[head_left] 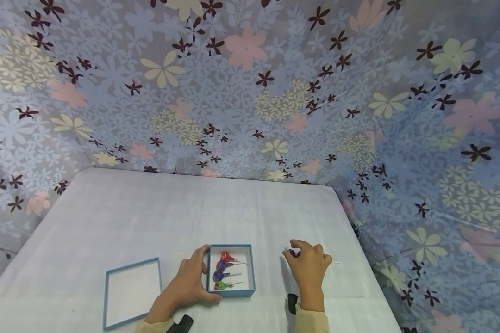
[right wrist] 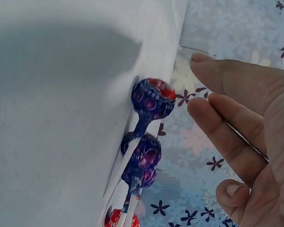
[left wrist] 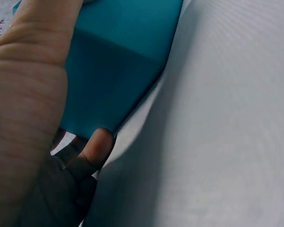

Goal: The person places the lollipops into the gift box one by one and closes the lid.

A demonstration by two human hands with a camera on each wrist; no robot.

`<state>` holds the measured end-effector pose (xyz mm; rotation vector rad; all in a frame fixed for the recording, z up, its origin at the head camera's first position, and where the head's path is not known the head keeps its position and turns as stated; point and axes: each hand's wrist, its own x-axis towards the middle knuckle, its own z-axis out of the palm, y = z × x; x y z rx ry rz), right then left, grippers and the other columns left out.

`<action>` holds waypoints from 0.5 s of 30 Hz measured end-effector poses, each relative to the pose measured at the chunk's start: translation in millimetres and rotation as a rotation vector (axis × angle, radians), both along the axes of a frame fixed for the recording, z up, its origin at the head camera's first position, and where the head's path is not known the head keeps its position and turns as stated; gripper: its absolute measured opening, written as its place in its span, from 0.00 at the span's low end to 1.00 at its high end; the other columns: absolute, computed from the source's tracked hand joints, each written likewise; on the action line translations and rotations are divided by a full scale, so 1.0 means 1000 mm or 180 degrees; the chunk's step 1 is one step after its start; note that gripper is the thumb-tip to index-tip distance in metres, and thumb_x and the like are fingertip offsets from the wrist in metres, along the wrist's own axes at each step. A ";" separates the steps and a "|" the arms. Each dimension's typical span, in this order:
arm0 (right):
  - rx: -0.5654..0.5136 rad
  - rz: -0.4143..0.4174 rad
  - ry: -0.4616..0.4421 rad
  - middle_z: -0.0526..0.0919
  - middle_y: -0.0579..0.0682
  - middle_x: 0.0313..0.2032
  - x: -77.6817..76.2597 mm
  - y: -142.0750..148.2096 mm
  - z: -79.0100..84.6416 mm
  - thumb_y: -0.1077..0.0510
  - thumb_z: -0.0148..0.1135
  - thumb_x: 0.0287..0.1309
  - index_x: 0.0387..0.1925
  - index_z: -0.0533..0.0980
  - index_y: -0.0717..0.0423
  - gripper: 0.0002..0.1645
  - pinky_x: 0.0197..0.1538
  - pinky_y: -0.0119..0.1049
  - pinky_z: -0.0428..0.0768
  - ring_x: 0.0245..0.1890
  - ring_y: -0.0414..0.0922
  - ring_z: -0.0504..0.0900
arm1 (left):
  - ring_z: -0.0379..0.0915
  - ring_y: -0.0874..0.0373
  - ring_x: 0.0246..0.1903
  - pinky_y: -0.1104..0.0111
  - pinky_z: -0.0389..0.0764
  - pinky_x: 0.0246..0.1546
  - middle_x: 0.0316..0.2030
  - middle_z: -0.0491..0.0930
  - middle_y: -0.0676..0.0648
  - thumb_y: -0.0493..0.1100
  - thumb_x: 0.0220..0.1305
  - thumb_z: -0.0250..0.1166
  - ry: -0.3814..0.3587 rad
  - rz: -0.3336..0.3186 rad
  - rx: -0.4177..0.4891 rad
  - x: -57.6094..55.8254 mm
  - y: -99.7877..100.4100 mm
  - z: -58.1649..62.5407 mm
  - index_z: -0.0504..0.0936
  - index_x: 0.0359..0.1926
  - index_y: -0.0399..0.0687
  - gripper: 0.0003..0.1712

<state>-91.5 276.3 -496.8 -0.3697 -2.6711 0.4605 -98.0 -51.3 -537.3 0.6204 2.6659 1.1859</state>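
In the head view my left hand (head_left: 189, 282) grips the left side of a blue box (head_left: 253, 277) with a white inside. Its thumb lies at the near side and its fingers at the far corner; the left wrist view shows a fingertip against the blue wall (left wrist: 118, 61). Several wrapped lollipops lie in a column inside, among them a red one (head_left: 226, 256) and a green one (head_left: 220, 285), sticks to the right. My right hand (head_left: 310, 268) hovers over more lollipops, thumb and fingers apart. Closest to it is a purple lollipop (right wrist: 154, 99), just off the fingertips.
Behind that one in the right wrist view are another purple lollipop (right wrist: 143, 158) and a red one (right wrist: 117, 218). A blue-edged box lid (head_left: 105, 296) lies inside-up left of my left hand. Flower-patterned cloth (head_left: 241, 92) rises behind the white table (head_left: 183, 208).
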 end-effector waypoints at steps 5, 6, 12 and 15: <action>-0.0043 -0.0095 -0.0177 0.89 0.52 0.42 0.001 0.006 -0.001 0.49 0.80 0.47 0.42 0.88 0.48 0.18 0.45 0.57 0.59 0.40 0.56 0.75 | 0.62 0.60 0.39 0.53 0.63 0.55 0.37 0.67 0.57 0.69 0.26 0.84 -0.0116 0.0031 0.0005 0.000 0.001 0.000 0.51 0.76 0.41 0.80; -0.0050 -0.0105 -0.0204 0.89 0.52 0.43 0.001 0.007 -0.001 0.49 0.80 0.47 0.42 0.88 0.48 0.18 0.45 0.57 0.60 0.40 0.56 0.76 | 0.62 0.60 0.39 0.53 0.63 0.55 0.37 0.67 0.57 0.69 0.26 0.84 -0.0125 0.0031 0.0003 0.000 0.000 0.000 0.50 0.76 0.41 0.81; -0.0066 -0.0080 -0.0216 0.89 0.51 0.42 0.002 0.012 -0.005 0.48 0.79 0.47 0.40 0.88 0.49 0.17 0.44 0.56 0.59 0.40 0.55 0.75 | 0.62 0.60 0.39 0.53 0.63 0.55 0.37 0.66 0.58 0.69 0.26 0.84 -0.0119 0.0029 0.0013 0.000 0.000 -0.002 0.50 0.76 0.41 0.81; -0.0075 -0.0090 -0.0248 0.89 0.52 0.42 0.002 0.013 -0.006 0.48 0.80 0.47 0.39 0.88 0.50 0.17 0.44 0.55 0.59 0.39 0.54 0.75 | 0.62 0.62 0.38 0.54 0.63 0.55 0.37 0.66 0.58 0.70 0.26 0.83 -0.0096 0.0030 0.0007 -0.001 0.001 -0.003 0.50 0.76 0.41 0.81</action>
